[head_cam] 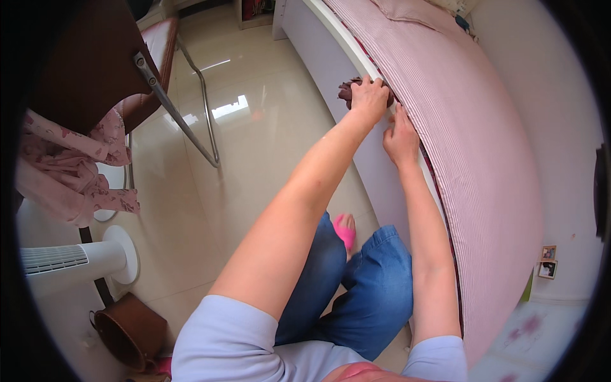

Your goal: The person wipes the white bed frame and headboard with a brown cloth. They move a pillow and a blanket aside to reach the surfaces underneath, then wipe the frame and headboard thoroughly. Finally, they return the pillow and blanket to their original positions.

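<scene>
My left hand [370,99] is closed over a crumpled dark brown cloth [347,93] at the white side rail of the bed [351,50]; folds of it stick out on both sides of the fingers. Just below it on the right, my right hand [402,138] rests at the top of the rail, fingertips against the edge of the pink striped bed sheet [458,143]. Whether that hand grips anything is hidden. A thin line of dark red patterned fabric shows between sheet and rail.
A brown chair [155,67] with metal legs stands at upper left, pink clothing [71,162] hanging by it. Below are a white tower fan [95,258] and a brown bin [131,329]. My knees are bent beside the bed; a pink slipper [344,231] is on the tiled floor [176,248].
</scene>
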Tool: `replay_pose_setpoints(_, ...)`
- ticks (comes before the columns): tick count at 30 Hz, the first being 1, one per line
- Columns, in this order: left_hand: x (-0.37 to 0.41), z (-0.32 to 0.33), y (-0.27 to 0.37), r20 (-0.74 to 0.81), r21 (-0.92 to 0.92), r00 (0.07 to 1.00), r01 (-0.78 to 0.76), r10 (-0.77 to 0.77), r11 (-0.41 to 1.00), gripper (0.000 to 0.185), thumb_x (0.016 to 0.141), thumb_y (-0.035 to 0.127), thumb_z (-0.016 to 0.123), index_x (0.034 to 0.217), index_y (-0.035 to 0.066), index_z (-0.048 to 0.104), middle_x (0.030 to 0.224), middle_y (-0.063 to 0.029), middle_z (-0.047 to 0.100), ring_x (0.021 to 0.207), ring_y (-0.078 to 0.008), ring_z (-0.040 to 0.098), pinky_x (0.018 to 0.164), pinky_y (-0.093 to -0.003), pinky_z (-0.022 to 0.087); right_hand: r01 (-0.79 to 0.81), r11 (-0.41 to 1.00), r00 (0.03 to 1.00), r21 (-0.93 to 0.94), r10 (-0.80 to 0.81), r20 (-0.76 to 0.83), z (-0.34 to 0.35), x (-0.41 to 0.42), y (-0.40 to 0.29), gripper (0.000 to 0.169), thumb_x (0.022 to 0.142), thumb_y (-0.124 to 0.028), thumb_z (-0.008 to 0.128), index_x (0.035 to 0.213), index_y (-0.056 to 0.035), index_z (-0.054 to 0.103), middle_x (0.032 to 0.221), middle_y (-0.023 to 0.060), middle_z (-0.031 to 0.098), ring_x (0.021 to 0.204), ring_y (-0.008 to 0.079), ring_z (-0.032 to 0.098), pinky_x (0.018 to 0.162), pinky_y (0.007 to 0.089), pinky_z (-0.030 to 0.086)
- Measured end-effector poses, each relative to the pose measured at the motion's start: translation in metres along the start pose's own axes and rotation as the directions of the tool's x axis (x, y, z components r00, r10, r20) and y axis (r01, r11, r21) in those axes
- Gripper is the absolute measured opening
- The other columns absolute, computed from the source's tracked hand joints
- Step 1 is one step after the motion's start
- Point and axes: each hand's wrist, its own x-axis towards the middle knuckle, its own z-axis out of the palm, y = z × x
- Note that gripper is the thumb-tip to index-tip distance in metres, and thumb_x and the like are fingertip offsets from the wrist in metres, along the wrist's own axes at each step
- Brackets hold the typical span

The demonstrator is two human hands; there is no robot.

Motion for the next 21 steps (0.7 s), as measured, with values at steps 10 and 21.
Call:
replay_pose_setpoints(10, 0.0, -0.005, 0.005, 0.053, 0.14, 0.998, -0.027, 0.02, 0.99, 0.023, 0.084, 0.013, 0.06, 0.106, 0.02, 0.065, 0.112, -0.0037, 0.06, 0.111, -0.0315, 0.054, 0.076, -0.0468, 0.05, 0.037, 0.991, 0.993, -0.126, -0.05, -0.103, 0.004, -0.004, -0.004, 0.026, 0.075, -0.012, 0.059, 0.096, -0.0001, 0.067, 0.133, 0.0159, 0.053, 0.126, 0.03, 0.046, 0.099, 0.0419, 0.046)
replay_pose_setpoints(21, 0.005, -0.009, 0.009, 0.141, 0.204, 0.988, 0.032, -0.061, 0.979, 0.038, 0.083, 0.01, 0.061, 0.117, 0.025, 0.063, 0.114, -0.0039, 0.06, 0.112, -0.0314, 0.054, 0.078, -0.0466, 0.053, -0.051, 0.99, 0.998, -0.131, 0.054, 0.024, -0.012, 0.014, -0.014, 0.03, 0.073, -0.015, 0.061, 0.1, -0.0041, 0.067, 0.119, 0.0115, 0.057, 0.116, 0.0267, 0.051, 0.087, 0.042, 0.052)
